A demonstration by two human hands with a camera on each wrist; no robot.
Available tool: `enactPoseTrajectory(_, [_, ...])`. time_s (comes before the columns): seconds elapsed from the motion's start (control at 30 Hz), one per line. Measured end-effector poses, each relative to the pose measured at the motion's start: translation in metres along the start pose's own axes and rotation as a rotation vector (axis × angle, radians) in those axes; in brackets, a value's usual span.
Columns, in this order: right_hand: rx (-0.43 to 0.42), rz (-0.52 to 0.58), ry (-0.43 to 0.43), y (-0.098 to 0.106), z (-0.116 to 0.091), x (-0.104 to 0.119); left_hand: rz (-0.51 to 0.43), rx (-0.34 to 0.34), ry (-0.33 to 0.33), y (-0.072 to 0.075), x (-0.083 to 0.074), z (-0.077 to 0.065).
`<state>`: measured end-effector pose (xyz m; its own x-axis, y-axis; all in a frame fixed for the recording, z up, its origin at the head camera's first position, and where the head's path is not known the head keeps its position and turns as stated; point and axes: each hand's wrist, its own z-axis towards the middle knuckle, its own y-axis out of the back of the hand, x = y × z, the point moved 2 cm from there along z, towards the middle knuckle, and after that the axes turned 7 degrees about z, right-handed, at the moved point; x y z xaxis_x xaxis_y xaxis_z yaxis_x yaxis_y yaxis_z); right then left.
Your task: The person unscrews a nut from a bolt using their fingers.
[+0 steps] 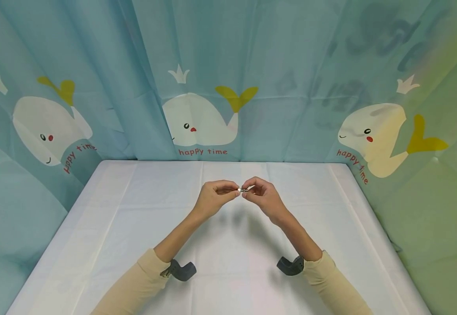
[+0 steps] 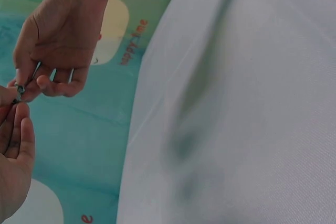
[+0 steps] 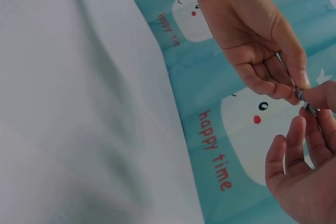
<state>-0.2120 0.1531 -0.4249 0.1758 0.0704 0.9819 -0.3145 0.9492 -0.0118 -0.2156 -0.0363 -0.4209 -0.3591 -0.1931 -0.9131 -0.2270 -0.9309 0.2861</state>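
Between the left hand [image 1: 214, 197] and right hand [image 1: 266, 198], above the tabletop [image 1: 228, 271], a small bolt [image 1: 243, 190] is held, one end pinched by each. It is judged light, stiff and slightly slippery, best gripped at its ends.

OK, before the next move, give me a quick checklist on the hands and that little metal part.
1. Left hand grips the metal part: ok, pinched between thumb and fingers.
2. Right hand grips it too: ok, pinching the opposite end.
3. Part off the white table: ok, both hands hold it above the surface.
4. Left sleeve and right sleeve clear of the part: ok, both sit back on the forearms.
5. One piece or two joined, and how tightly: cannot tell, too small and partly covered by fingertips.
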Motion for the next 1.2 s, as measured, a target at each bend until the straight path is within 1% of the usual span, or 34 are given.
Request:
enactPoseTrajectory(0.17, [0.022,0.025,0.004,0.000,0.000,0.000,-0.007,-0.007,-0.004,-0.001,0.001,0.001])
enactPoseTrajectory(0.27, [0.026,0.032,-0.012,0.000,0.001,0.000,-0.017,-0.011,-0.006,-0.001,0.000,0.001])
enactPoseTrajectory(0.47, [-0.014,0.019,-0.056,0.000,0.002,-0.002,-0.028,-0.008,-0.006,-0.001,0.000,0.001])
enactPoseTrajectory(0.73, [-0.012,0.003,-0.019,0.000,0.001,-0.001,0.003,-0.009,0.011,-0.001,-0.001,0.001])
enactPoseTrajectory(0.8, [-0.009,0.004,-0.007,0.000,0.001,0.000,0.006,-0.007,0.016,-0.001,-0.003,0.001])
enactPoseTrajectory(0.9, [-0.004,0.016,0.006,0.000,0.001,0.000,0.005,-0.005,0.018,0.001,-0.019,-0.002])
enactPoseTrajectory(1.03, [0.007,0.025,0.021,0.000,0.001,0.001,0.000,-0.009,0.004,0.004,-0.037,-0.007])
enactPoseTrajectory(1.2, [0.056,0.059,0.016,-0.002,0.001,0.002,0.002,-0.008,0.008,0.005,-0.037,-0.007])
